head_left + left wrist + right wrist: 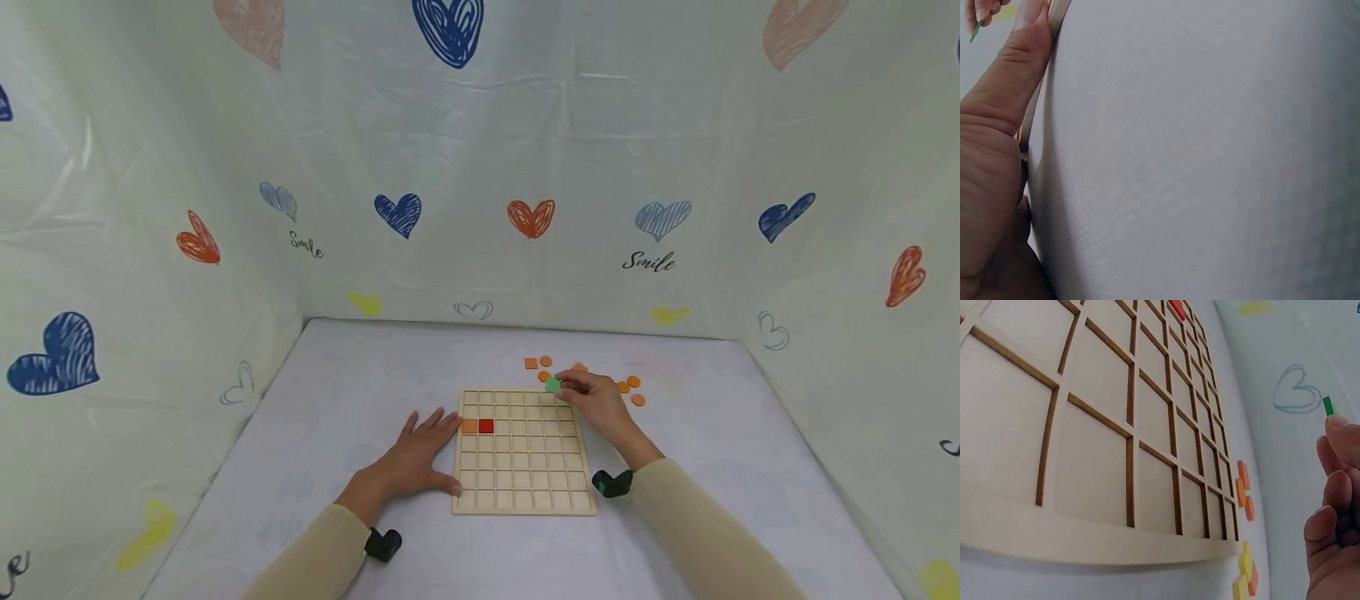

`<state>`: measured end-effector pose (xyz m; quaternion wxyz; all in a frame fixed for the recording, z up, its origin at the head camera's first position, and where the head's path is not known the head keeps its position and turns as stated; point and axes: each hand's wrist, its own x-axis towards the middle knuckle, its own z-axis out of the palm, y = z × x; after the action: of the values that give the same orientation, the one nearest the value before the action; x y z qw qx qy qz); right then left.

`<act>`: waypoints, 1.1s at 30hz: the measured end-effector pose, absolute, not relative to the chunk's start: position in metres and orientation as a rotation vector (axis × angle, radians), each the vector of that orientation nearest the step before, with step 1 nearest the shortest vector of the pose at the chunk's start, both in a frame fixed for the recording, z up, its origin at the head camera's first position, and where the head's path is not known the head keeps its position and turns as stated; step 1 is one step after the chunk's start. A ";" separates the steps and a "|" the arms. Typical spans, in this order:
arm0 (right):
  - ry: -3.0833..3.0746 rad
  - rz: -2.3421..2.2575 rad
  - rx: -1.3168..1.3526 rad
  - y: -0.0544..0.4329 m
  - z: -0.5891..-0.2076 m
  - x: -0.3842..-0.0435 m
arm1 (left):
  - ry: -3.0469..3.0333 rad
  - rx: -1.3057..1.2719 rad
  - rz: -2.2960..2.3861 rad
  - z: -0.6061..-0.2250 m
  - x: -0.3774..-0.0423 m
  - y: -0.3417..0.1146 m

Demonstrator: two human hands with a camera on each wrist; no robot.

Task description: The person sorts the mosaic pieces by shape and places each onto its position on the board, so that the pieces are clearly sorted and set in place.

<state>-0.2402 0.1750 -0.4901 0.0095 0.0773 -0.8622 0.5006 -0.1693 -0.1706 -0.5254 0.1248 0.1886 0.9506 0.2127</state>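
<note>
A wooden grid board (522, 505) lies on the white-covered table, with an orange square tile (469, 427) and a red square tile (486, 426) side by side in one row near its left edge. My left hand (411, 463) rests beside the board, fingers spread, its fingertips and thumb touching the left edge. Above the far right corner, my right hand (602, 407) pinches a small green tile (552, 384) between thumb and fingers. The right wrist view shows the green tile (1329, 405) edge-on, raised off the board.
Behind the board lie loose pieces: an orange square (531, 363), an orange round piece (546, 361) and several others. More orange round pieces (633, 382) lie beyond the right hand. Yellow pieces (1245, 559) show in the right wrist view. A heart-printed sheet (480, 267) surrounds the table.
</note>
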 end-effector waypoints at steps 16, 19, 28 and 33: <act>-2.678 1.660 0.301 0.146 -0.496 -0.239 | 2.777 0.555 0.619 -0.526 -0.170 -0.170; -2.680 1.631 0.306 0.140 -0.498 -0.238 | 2.777 0.553 0.621 -0.526 -0.170 -0.170; -2.713 1.638 0.303 0.128 -0.503 -0.234 | 2.775 0.558 0.636 -0.525 -0.169 -0.171; -2.730 1.628 0.343 0.123 -0.509 -0.233 | 2.775 0.564 0.638 -0.525 -0.169 -0.171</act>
<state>-0.2332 0.1231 -0.5093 -0.0275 0.1073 -0.8536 0.5090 -0.1687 -0.1711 -0.5252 0.1194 0.1928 0.9492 0.2182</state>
